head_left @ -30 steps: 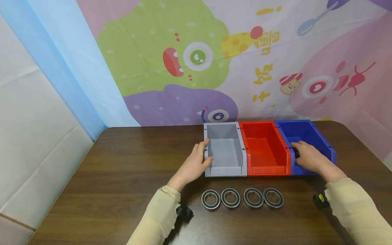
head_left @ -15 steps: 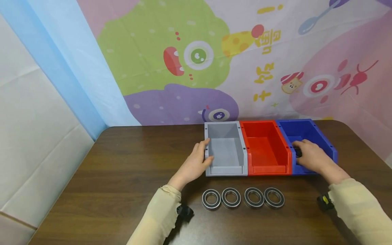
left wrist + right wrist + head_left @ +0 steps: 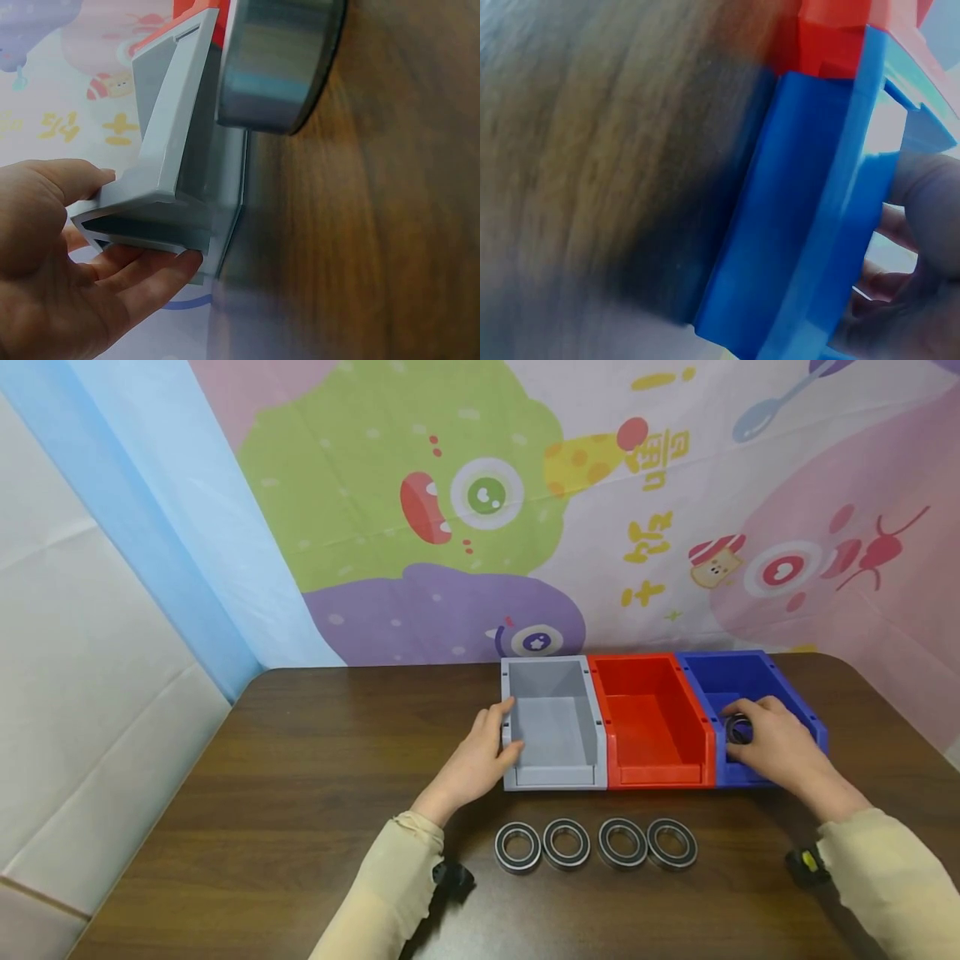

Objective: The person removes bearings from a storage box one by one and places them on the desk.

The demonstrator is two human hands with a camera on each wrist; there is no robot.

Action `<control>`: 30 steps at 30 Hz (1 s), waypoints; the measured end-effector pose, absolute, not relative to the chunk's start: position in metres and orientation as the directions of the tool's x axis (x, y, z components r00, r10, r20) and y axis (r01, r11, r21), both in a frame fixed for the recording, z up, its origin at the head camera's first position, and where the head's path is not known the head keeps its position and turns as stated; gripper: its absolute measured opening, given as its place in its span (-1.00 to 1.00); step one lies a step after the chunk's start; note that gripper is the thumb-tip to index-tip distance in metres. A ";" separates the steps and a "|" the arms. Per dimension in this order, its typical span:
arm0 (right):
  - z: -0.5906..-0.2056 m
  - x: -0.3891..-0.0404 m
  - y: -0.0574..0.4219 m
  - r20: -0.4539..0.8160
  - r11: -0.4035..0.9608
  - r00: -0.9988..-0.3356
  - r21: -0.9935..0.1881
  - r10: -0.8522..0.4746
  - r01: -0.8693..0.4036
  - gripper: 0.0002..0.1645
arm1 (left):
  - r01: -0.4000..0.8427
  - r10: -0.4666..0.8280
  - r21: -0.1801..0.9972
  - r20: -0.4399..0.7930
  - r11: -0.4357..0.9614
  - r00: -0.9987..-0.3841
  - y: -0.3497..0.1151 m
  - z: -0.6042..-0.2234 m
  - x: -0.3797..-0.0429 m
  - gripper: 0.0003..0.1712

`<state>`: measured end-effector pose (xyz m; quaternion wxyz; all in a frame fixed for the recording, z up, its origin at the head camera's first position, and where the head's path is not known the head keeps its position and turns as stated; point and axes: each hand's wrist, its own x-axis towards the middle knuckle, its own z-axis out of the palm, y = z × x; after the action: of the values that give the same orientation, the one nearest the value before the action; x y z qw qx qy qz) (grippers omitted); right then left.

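Observation:
My right hand (image 3: pixel 780 747) pinches a bearing (image 3: pixel 738 729), a dark ring with a metal rim, at the mouth of the blue bin (image 3: pixel 813 727). In the right wrist view, the bin's front wall (image 3: pixel 802 217) stands beside the hand, and the bearing cannot be seen. My left hand (image 3: pixel 468 768) grips the left side wall of the grey bin (image 3: pixel 551 735). The left wrist view has the thumb on the rim and the other fingers (image 3: pixel 150 281) against the outer side. Several bearings (image 3: pixel 566 844) lie flat in a row on the table before the bins.
Between the grey and blue bins stands a red bin (image 3: pixel 652 735), the three side by side. They rest on a brown wooden table (image 3: pixel 300 810). A cartoon-printed cloth (image 3: pixel 420 527) hangs behind, and a pale wall (image 3: pixel 97 693) rises at the left.
My right hand has risen and come back slightly within the blue bin, and the bearing in its fingers now shows as a ring. The left hand stays on the grey bin.

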<state>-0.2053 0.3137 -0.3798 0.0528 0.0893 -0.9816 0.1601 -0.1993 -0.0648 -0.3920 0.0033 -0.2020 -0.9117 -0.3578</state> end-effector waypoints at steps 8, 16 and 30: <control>-0.375 -0.195 0.319 0.253 0.917 -0.955 -0.322 -0.156 -0.235 -0.42 | 0.370 0.357 0.650 0.159 0.664 -0.920 -0.064 -0.391 -0.200 -0.30; -0.375 -0.185 0.319 0.283 0.915 -0.952 -0.343 -0.114 -0.212 -0.40 | 0.368 0.361 0.654 0.152 0.662 -0.920 -0.065 -0.391 -0.198 -0.30; -0.372 -0.169 0.319 0.280 0.925 -0.955 -0.329 -0.097 -0.190 -0.37 | 0.384 0.364 0.641 0.171 0.665 -0.916 -0.065 -0.390 -0.198 -0.31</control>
<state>-0.1687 0.3194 -0.3719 0.1306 0.0738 -0.9723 0.1793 -0.1977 -0.0655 -0.3904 0.0141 -0.2049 -0.9122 -0.3546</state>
